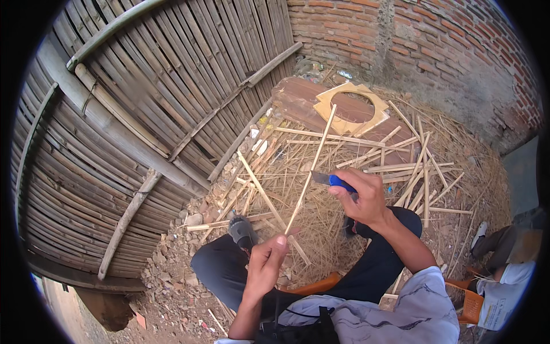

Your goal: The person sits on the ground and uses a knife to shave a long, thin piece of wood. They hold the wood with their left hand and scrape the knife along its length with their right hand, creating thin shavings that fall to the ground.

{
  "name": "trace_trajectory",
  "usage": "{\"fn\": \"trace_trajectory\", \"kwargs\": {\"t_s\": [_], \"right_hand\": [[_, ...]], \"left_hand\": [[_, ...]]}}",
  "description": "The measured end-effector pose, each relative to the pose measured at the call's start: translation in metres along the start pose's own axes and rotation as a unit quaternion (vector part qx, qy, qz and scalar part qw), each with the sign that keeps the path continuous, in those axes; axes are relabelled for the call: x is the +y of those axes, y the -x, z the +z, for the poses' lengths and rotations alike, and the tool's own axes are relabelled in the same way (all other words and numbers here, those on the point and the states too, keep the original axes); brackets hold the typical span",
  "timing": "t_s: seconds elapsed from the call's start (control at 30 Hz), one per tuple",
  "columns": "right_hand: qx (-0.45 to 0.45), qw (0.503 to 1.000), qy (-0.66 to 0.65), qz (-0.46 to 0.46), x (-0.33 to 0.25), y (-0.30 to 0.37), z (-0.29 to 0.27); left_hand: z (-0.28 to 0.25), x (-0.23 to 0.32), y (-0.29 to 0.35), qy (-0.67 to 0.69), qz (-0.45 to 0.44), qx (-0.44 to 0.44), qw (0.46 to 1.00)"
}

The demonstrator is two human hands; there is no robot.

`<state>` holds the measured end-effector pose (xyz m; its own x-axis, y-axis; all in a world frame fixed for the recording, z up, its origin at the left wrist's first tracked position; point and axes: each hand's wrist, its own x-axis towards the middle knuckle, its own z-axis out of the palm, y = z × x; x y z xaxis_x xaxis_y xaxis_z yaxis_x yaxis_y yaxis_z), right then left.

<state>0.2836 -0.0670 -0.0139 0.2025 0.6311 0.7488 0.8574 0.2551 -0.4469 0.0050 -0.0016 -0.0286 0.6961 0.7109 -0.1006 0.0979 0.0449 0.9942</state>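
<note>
Between thumb and fingers, my left hand [267, 261] grips the lower end of a thin bamboo strip [314, 162], which slants up and away to the right. My right hand [365, 195] is closed round the blue handle of a utility knife [339, 182]. The knife's blade points left and meets the strip, or lies right beside it, near the middle of its length; I cannot tell which. Another bamboo strip [262, 191] lies on the ground to the left of the held one. Several more cut strips [408, 167] lie scattered to the right.
Beyond the strips, a yellowish board with a round hole [378, 117] rests on a brown plank [298, 102]. A bamboo wall [149, 97] stands left, a brick wall [435, 51] behind. Shavings [326, 212] cover the ground. Another person [510, 252] is at the right on an orange chair [471, 305].
</note>
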Motion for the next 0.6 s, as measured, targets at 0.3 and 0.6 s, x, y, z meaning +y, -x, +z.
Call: {"fn": "trace_trajectory", "kwargs": {"t_s": [0.3, 0.6], "right_hand": [[-0.042, 0.996, 0.022, -0.071, -0.027, 0.004, 0.019], [-0.045, 0.996, 0.044, -0.056, -0.023, 0.004, 0.016]], "left_hand": [[0.015, -0.002, -0.01, -0.037, 0.064, 0.04, 0.996], [0.018, 0.006, -0.009, 0.024, 0.0, 0.026, 0.999]]}}
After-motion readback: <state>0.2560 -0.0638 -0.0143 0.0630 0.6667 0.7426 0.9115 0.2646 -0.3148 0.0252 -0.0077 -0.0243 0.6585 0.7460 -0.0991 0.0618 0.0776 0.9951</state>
